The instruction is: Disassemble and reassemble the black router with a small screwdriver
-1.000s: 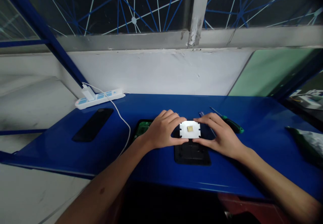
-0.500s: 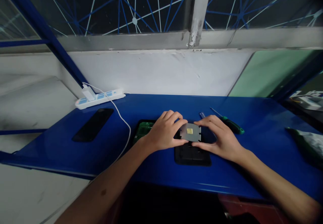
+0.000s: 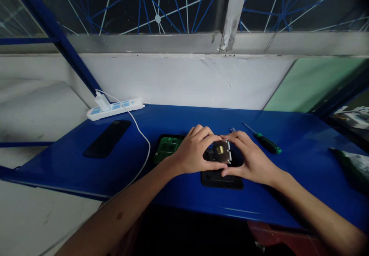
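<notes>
A small metal plate (image 3: 224, 157) with notched edges and a gold-coloured square in its middle is held up between my two hands. The thumb and fingers of my left hand (image 3: 197, 148) close on its left part and edges. From the other side, my right hand (image 3: 248, 155) grips it by the top and bottom edges. Under the plate lies a black plastic cover (image 3: 221, 181), partly hidden by the hands. To the left, a green circuit board (image 3: 167, 148) sits in a dark housing, its right end behind my left hand.
A green-handled screwdriver (image 3: 268, 143) lies right of my hands, with a clear tool (image 3: 232, 130) partly hidden behind them. A black phone (image 3: 108, 138), a white power strip (image 3: 115, 108) and its cable (image 3: 141, 131) are on the left. A bag (image 3: 350, 165) rests at right.
The plate has tilted and turned, going from bright to dark, and shifted slightly right with both hands. The fingertips of the two hands have come closer together. The view has shifted slightly.
</notes>
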The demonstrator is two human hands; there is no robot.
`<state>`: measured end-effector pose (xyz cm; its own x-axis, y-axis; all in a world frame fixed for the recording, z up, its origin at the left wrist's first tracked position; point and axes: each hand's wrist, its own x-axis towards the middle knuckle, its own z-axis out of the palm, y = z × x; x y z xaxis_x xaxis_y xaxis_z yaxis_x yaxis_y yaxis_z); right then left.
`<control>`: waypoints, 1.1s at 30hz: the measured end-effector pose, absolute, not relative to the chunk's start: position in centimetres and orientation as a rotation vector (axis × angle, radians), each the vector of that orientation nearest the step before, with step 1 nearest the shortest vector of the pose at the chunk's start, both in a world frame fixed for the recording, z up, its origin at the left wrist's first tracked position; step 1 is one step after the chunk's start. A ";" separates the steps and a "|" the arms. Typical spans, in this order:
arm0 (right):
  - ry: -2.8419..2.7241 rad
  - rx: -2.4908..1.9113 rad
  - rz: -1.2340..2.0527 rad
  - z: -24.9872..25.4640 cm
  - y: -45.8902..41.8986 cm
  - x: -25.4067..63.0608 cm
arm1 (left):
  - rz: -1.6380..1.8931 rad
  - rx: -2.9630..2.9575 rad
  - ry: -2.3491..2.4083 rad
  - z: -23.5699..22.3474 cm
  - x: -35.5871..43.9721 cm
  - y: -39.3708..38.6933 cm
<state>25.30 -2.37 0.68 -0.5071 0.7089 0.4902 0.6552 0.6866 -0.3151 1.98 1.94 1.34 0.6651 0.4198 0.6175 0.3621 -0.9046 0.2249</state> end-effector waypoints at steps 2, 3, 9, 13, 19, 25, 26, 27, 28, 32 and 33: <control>-2.298 -1.027 0.111 0.6 -2.4 25.2 | 1.101 2.728 0.625 1.4 2.0 1.8; -2.295 -1.010 0.113 0.5 -2.4 25.1 | 1.103 2.703 0.613 1.3 2.1 1.8; -2.261 -0.951 0.188 0.4 -2.7 24.7 | 1.023 2.637 0.532 1.0 2.3 1.5; -2.259 -0.950 0.249 0.3 -2.7 24.7 | 1.010 2.615 0.540 1.0 2.3 1.5; -2.224 -0.916 0.284 0.2 -2.8 24.0 | 1.079 2.604 0.488 1.6 2.3 1.4; -2.222 -0.942 0.149 0.4 -2.6 24.3 | 1.084 2.615 0.519 1.8 2.0 1.6; -2.223 -0.952 0.116 0.4 -2.5 24.5 | 1.088 2.617 0.530 1.8 1.9 1.7; -2.221 -0.965 0.087 0.4 -2.4 24.7 | 1.087 2.621 0.543 1.9 1.8 1.8; -2.216 -0.982 0.064 0.4 -2.4 24.9 | 1.085 2.623 0.557 1.9 1.6 1.9; -2.199 -1.050 0.032 0.4 -2.2 25.5 | 1.078 2.636 0.622 2.0 1.3 2.4; -2.196 -1.057 0.029 0.4 -2.2 25.5 | 1.073 2.643 0.637 2.0 1.2 2.5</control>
